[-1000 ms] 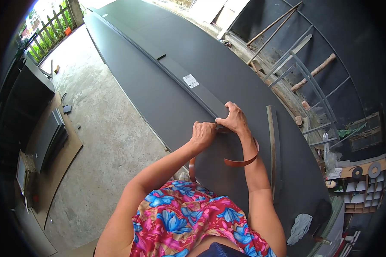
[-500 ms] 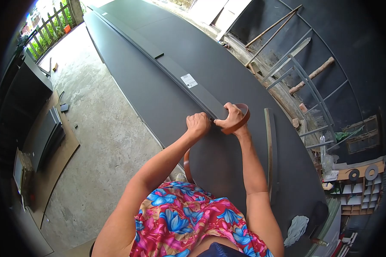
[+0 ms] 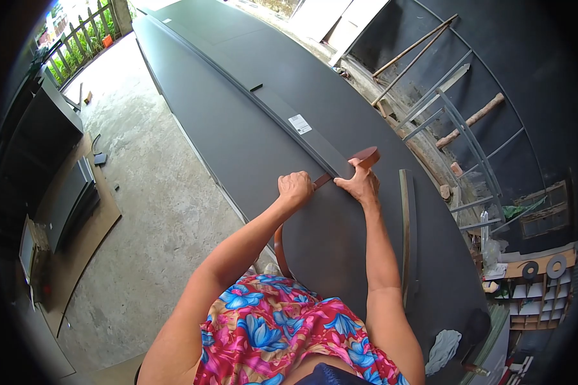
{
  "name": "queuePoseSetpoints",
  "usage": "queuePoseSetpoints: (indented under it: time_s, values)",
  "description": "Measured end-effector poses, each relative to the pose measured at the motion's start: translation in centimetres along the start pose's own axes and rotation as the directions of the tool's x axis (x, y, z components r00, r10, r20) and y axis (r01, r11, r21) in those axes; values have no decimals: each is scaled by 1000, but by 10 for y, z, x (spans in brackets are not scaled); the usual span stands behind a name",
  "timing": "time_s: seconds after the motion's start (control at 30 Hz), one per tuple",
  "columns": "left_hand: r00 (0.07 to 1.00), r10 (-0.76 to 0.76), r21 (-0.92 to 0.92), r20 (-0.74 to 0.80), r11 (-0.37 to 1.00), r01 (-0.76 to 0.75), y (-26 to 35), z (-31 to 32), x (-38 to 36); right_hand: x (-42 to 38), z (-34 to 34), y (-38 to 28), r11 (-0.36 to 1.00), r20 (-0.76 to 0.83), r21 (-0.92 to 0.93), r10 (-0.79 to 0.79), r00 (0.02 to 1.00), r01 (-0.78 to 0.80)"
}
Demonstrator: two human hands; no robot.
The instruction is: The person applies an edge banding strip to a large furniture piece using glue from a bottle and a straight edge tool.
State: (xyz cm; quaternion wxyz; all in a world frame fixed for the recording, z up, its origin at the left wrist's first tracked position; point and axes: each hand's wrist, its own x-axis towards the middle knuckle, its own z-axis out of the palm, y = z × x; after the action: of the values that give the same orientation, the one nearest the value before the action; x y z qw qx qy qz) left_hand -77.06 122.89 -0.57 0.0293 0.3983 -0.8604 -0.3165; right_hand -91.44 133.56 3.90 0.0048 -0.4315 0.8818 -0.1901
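A brown strip [image 3: 323, 181], flat like edge banding, spans the short gap between my hands at the near end of the long narrow dark boards [image 3: 279, 106]. My left hand [image 3: 295, 188] is closed on this strip, knuckles up. My right hand [image 3: 362, 186] is closed around the strip at the boards' near end, its thumb pointing left. A curled loop of the strip [image 3: 368, 156] rises above its fingers. Another length of brown strip [image 3: 279, 250] hangs down beside my floral clothing. A white label [image 3: 300, 124] is stuck on the narrow boards.
The narrow boards lie on a large dark sheet [image 3: 205, 122]. A thin strip of board [image 3: 405, 224] lies right of my right arm. A pale cloth [image 3: 444, 350] sits at the lower right. Metal frames [image 3: 462, 128] lean by the wall. Cut panels [image 3: 70, 205] rest on the left.
My right hand has shifted slightly right, away from my left hand, and more of the brown strip shows between them. The strip's loop has swung up from the wrist to above the fingers.
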Motion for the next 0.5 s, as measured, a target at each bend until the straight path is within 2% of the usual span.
queuePoseSetpoints:
  time_s: [0.03,0.5]
  values:
    - [1000,-1,1,12,1000,1,-1,-2,-1,7,1,5,999,69,2,35,997,-35]
    - [999,5,63,35,998,-7,-13,-6,-4,39,-8,36,996,27,-12,90,996,-90]
